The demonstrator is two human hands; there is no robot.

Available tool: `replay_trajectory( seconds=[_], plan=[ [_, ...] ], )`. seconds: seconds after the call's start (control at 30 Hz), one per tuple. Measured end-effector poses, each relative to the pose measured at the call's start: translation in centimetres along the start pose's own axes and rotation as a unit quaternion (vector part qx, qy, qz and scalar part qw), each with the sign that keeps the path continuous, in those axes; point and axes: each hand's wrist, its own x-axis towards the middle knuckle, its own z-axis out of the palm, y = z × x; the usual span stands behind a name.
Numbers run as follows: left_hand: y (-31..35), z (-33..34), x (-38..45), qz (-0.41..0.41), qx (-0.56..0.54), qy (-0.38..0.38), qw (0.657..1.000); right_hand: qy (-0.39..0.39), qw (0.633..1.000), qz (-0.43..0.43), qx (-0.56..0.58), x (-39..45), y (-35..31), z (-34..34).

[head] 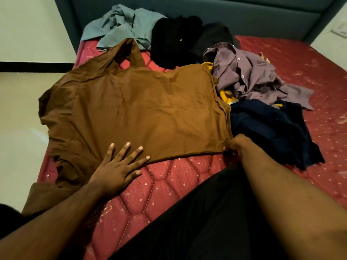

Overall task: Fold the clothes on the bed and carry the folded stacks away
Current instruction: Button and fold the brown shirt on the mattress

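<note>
A brown garment (135, 109) lies spread flat across the red quilted mattress (169, 177), its left part hanging over the bed's edge. My left hand (118, 166) presses flat on its near hem with fingers spread. My right hand (237, 145) pinches the garment's near right corner, fingers curled under the cloth. Unfolded clothes lie behind: a grey-blue shirt (122, 25), black garments (178, 38), a mauve button shirt (249, 76), a yellow piece (225, 95) and a navy garment (272, 128).
A dark blue padded headboard (244, 15) closes the far side. Pale floor (16, 119) lies left of the bed. A wall socket (340, 30) sits at the right. My dark clothing (206, 222) fills the lower middle.
</note>
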Motion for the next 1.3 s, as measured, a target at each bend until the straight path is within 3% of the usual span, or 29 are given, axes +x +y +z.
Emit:
replay_trajectory(
  seconds=[0.27, 0.4, 0.53, 0.6, 0.7, 0.8, 0.93, 1.03, 1.17, 1.23, 1.3],
  plan=[
    [0.3, -0.1, -1.6, 0.036, 0.003, -0.05, 0.998, -0.01, 0.998, -0.015, -0.057, 0.1, 0.2, -0.4],
    [0.3, 0.0, -2.0, 0.042, -0.04, -0.066, 0.996, -0.146, 0.985, 0.015, -0.087, -0.3, 2.0, -2.1],
    [0.3, -0.7, -1.3, 0.045, -0.076, -0.088, 0.992, -0.187, 0.974, -0.031, -0.126, 0.1, 3.7, -3.0],
    [0.2, -1.6, -0.8, 0.049, -0.086, -0.097, 0.99, -0.199, 0.977, -0.047, -0.055, 0.6, 4.2, -2.8],
    [0.4, -3.7, 1.8, 0.061, -0.135, -0.051, 0.988, -0.238, 0.965, -0.011, 0.109, 0.8, 4.4, -2.7],
    [1.2, -4.6, 4.7, 0.071, -0.122, -0.041, 0.989, -0.205, 0.961, -0.04, 0.179, 1.5, 4.7, -2.8],
    [1.6, -1.2, 2.9, 0.057, -0.059, -0.061, 0.995, -0.169, 0.975, -0.065, 0.125, 1.0, 8.0, -2.4],
    [1.6, -1.0, 2.5, 0.059, -0.049, -0.064, 0.995, -0.125, 0.974, -0.108, 0.154, 0.8, 9.9, -1.4],
    [1.6, -2.1, 3.7, 0.079, -0.071, -0.078, 0.991, -0.123, 0.975, -0.183, 0.039, 2.1, 8.5, -1.8],
    [2.2, -3.1, 5.3, 0.1, -0.077, -0.061, 0.99, -0.14, 0.967, -0.182, -0.114, 2.6, 6.9, -2.8],
    [2.9, -3.8, 7.5, 0.105, -0.077, -0.036, 0.991, -0.149, 0.931, -0.135, -0.306, 1.3, 4.3, -4.2]
  ],
)
